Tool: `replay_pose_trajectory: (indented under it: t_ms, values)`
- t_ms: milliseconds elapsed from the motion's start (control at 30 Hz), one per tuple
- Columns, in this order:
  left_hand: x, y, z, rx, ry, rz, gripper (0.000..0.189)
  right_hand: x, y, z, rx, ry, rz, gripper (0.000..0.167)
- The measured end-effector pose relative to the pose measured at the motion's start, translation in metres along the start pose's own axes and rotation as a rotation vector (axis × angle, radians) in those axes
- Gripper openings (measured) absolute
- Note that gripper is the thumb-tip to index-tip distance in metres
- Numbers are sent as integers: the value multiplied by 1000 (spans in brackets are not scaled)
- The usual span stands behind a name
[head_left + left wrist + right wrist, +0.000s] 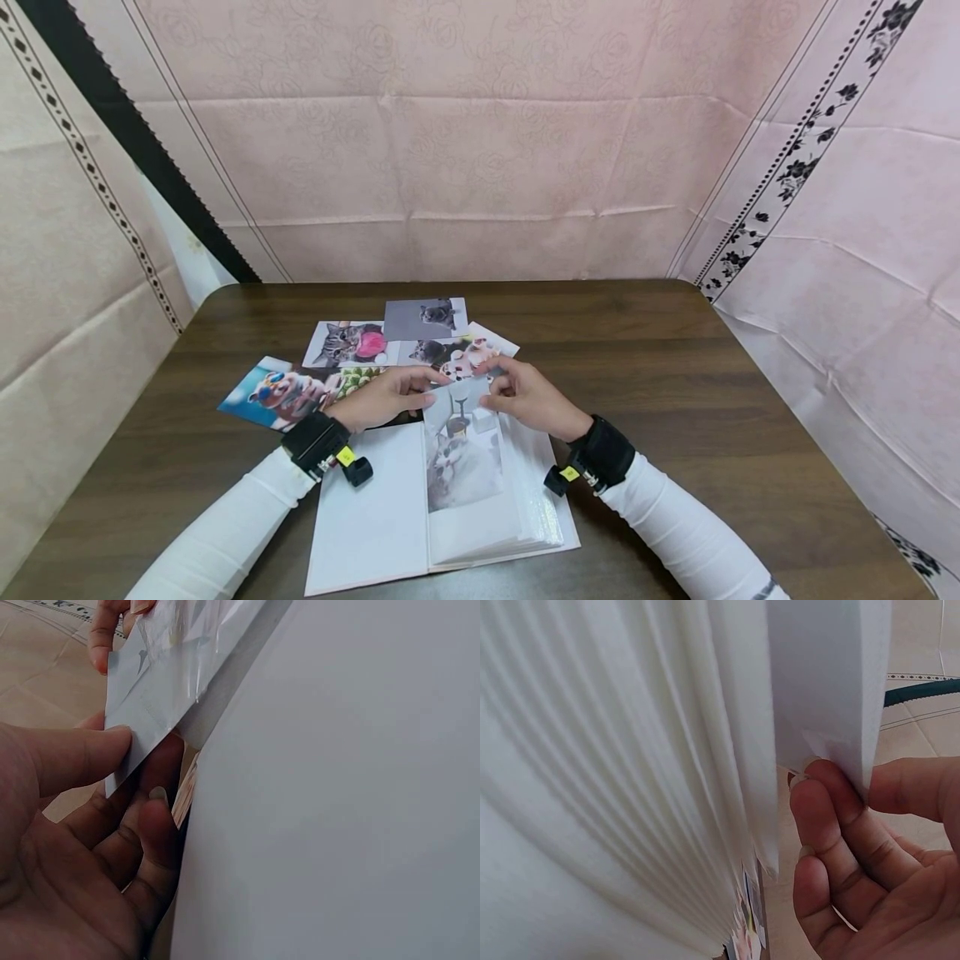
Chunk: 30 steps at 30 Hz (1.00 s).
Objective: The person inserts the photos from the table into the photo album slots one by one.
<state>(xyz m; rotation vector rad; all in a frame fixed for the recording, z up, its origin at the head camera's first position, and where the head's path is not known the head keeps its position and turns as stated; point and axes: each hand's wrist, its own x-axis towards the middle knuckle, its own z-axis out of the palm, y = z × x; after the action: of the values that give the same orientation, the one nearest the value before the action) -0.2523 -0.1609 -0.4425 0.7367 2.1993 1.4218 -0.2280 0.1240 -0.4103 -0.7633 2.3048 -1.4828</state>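
A photo album (371, 517) lies open on the table, its white cover to the left and a stack of clear-sleeved pages to the right. A pale photo (463, 471) sits in the top sleeve, its far end sticking out beyond the plastic in the left wrist view. My left hand (390, 395) pinches the photo's corner, thumb (82, 757) on top and fingers beneath. Opposite it, my right hand (531, 398) pinches the far right corner of the raised page (821, 682) between thumb and fingers.
Behind the album lie several loose photos: a grey cat photo (408, 319), a kitten with a pink ball (348, 343), and a bear-like figure on blue (285, 396). The brown table (637, 358) ends at a patterned pink cloth (480, 167).
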Motion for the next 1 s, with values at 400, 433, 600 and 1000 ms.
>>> replay_pose_trajectory:
  t_ms: [400, 433, 600, 1000]
  values:
    - [1, -1, 1, 7, -11, 4, 35, 0, 0, 1, -3, 1, 3, 37]
    - [0, 0, 1, 7, -12, 6, 35, 0, 0, 1, -2, 2, 1, 37]
    - [0, 0, 1, 3, -23, 18, 35, 0, 0, 1, -3, 5, -1, 33]
    - [0, -1, 1, -12, -33, 20, 36, -1, -2, 2, -3, 12, -3, 29]
